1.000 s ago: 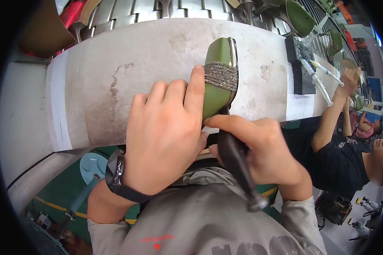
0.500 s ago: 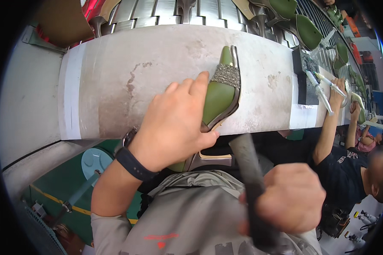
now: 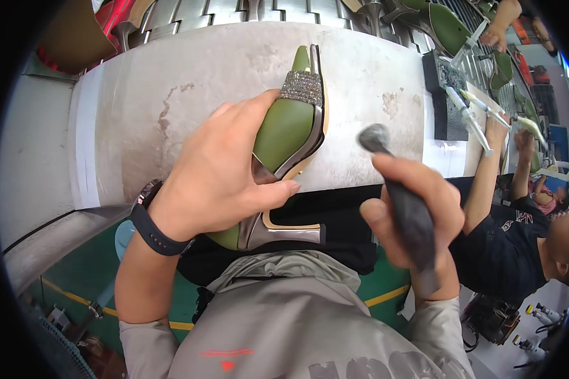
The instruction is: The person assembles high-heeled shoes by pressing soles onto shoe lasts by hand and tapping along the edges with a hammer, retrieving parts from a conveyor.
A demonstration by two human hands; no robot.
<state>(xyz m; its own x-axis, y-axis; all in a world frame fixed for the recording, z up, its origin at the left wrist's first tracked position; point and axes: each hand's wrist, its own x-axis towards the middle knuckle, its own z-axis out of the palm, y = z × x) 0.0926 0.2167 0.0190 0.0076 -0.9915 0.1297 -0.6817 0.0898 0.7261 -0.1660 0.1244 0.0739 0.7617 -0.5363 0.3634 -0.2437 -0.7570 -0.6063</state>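
Observation:
A green high-heeled shoe [image 3: 287, 129] with a glittering grey band across its toe lies on its side on the pale worktable [image 3: 215, 63]. Its grey heel [image 3: 291, 234] juts out past the table's near edge. My left hand [image 3: 218, 164] is wrapped round the shoe's middle, with the thumb along the sole side and part of the shoe hidden under the palm. To the right and apart from the shoe, my right hand [image 3: 417, 202] grips a hammer [image 3: 413, 221] by its black handle. The hammer's grey metal end points up toward the table; motion blurs it slightly.
Metal conveyor slats [image 3: 189, 16] carrying more shoes run along the far side. A black block [image 3: 446, 95] and syringes [image 3: 468, 117] lie at the table's right. A co-worker in a black shirt [image 3: 506, 252] reaches in from the right. A grey wall [image 3: 38, 139] stands at the left.
The shoe and my left hand appear farther left, partly because the view has shifted. My right hand has lifted the hammer up and turned it. A co-worker's hand now shows at the upper right.

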